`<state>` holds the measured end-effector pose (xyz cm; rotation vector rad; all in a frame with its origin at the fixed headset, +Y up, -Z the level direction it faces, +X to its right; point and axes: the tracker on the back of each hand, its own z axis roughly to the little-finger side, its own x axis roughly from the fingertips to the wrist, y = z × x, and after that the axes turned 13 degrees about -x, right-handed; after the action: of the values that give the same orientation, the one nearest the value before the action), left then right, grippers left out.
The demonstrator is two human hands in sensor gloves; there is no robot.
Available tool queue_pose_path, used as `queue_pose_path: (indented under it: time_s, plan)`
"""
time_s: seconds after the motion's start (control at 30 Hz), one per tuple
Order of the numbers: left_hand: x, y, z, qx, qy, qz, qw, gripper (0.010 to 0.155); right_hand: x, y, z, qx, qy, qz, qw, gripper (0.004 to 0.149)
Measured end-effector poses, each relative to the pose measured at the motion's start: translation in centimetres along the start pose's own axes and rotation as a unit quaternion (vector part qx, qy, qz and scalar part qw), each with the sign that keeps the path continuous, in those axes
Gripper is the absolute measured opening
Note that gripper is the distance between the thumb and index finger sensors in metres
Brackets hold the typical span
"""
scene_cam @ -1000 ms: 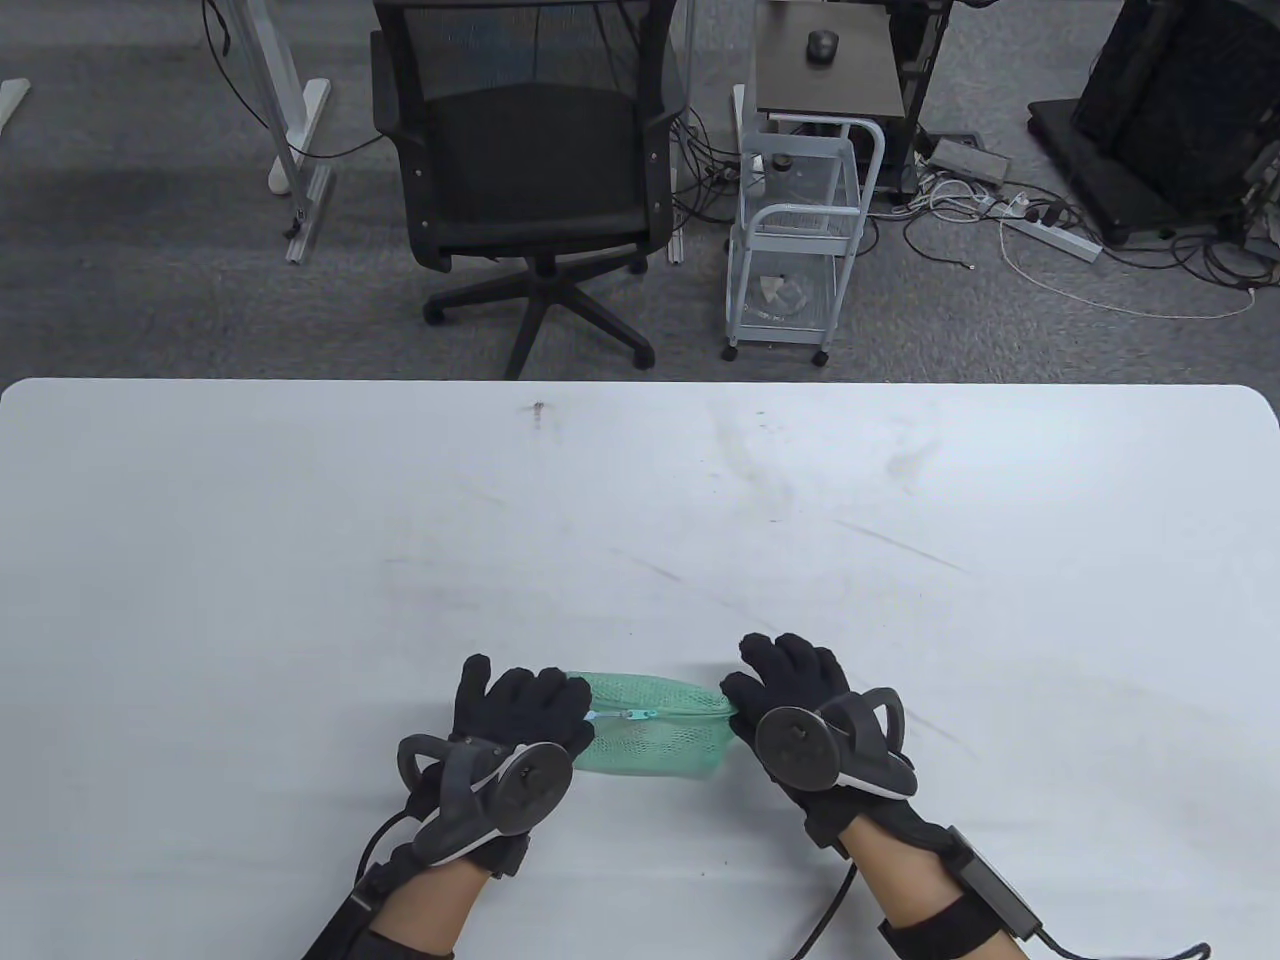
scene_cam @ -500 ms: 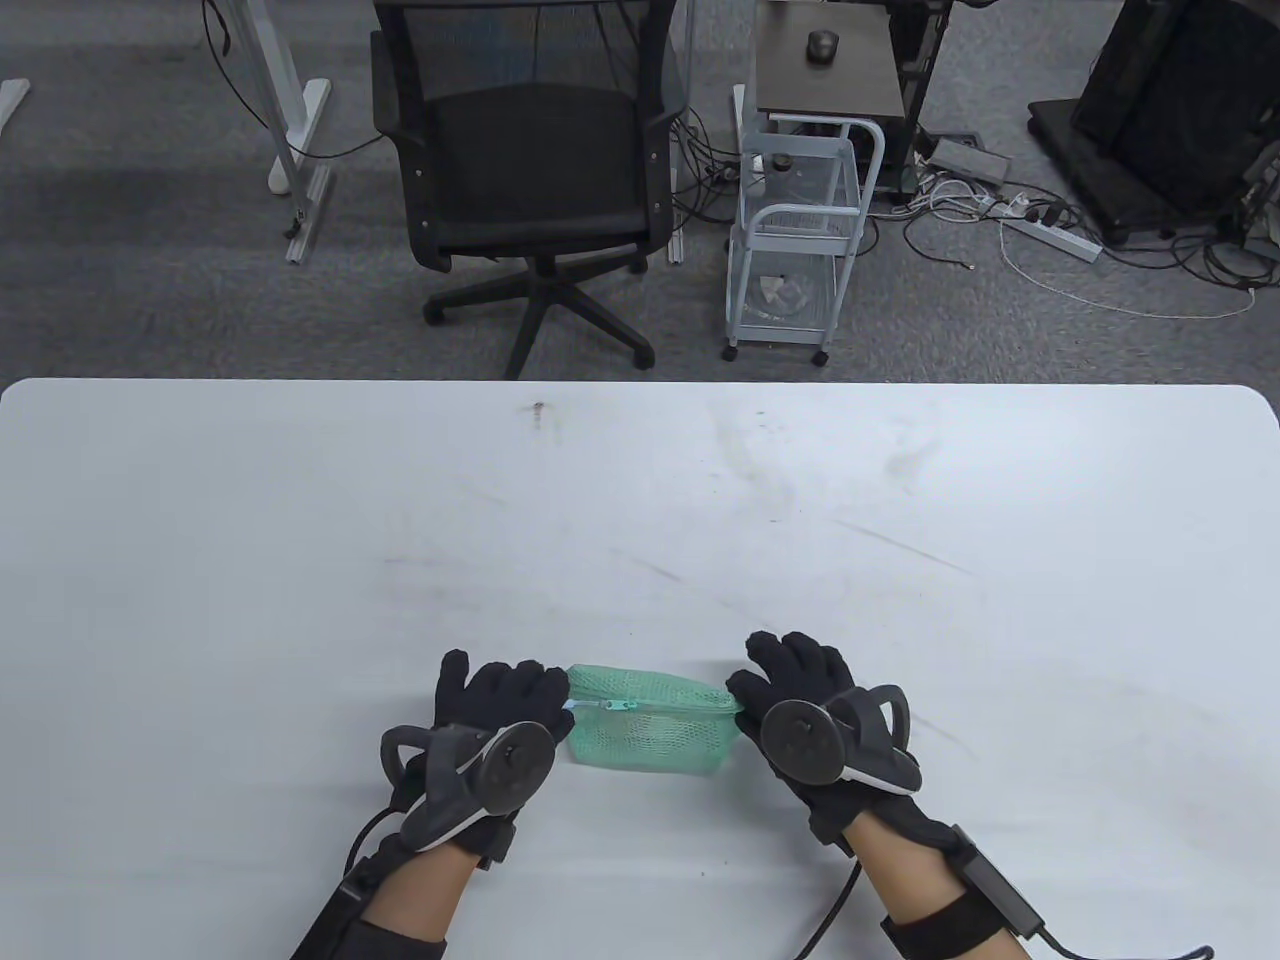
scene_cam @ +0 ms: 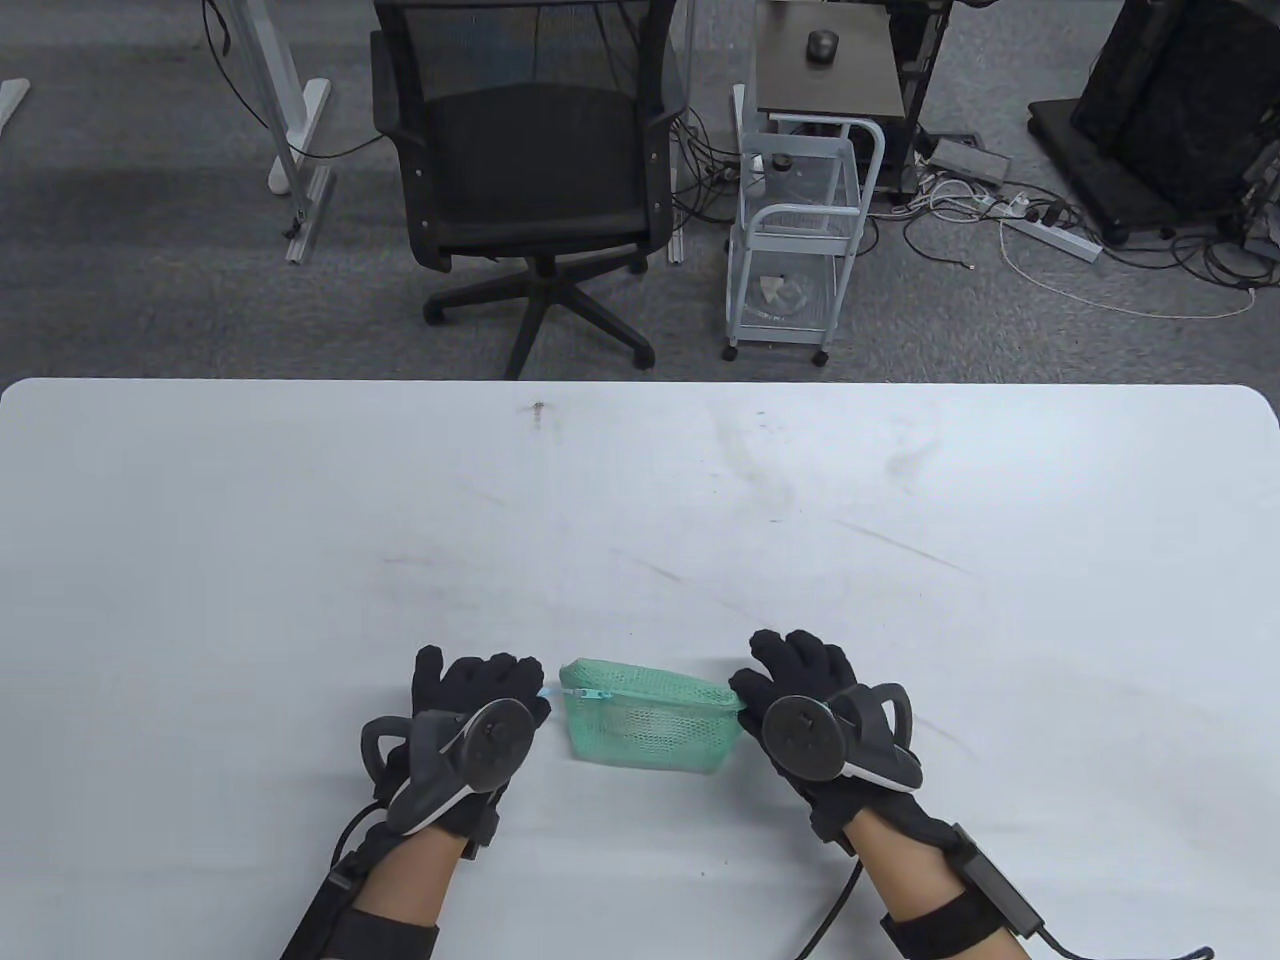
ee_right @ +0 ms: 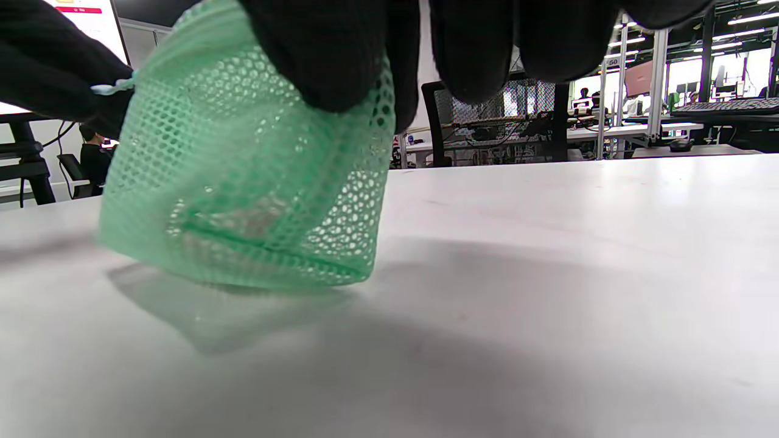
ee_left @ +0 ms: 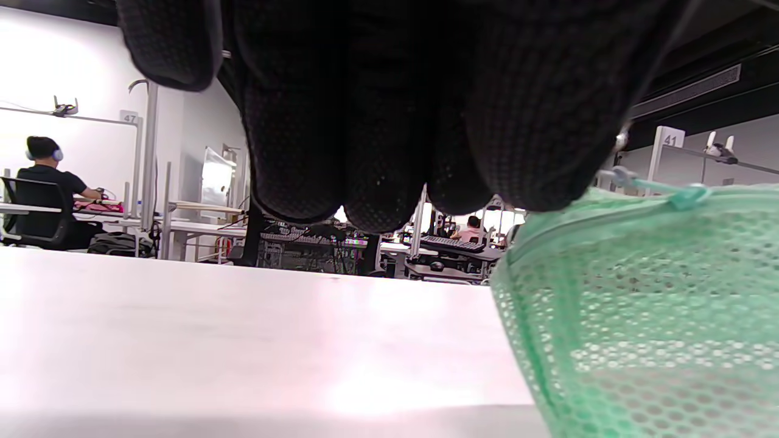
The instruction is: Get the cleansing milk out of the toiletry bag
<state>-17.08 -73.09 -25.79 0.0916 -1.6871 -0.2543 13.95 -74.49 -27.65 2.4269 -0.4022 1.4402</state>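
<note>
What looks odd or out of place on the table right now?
Nothing is spilled or damaged. The green mesh toiletry bag sits slightly skewed, held at its right end by the right hand, while the left hand pinches the zipper pull at its left end.

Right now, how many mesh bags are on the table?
1: a green mesh toiletry bag at the white table's near edge, between the left hand and right hand. None hidden that I can tell.

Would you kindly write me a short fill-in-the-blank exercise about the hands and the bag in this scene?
1. The mesh bag is ____ in colour.
2. The left hand pinches the zipper pull at the bag's ____ end.
3. The right hand grips the bag's ____ end.

Missing words: green; left; right
</note>
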Motion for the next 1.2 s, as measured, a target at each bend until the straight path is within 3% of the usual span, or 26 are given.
queue_pose_path:
  time_s: [0.77,1.2]
  plan:
    - [-1.0,-1.9,2.2,-0.025,0.068,0.043,0.996,0.046,-0.2,-0.2,0.8,-0.001,0.007,-0.004,1.0,0.04]
    - [-0.6,-1.3,2.1,0.016,0.057,0.027,0.998,0.059,0.1,0.0,0.7,0.005,-0.005,-0.005,1.0,0.043]
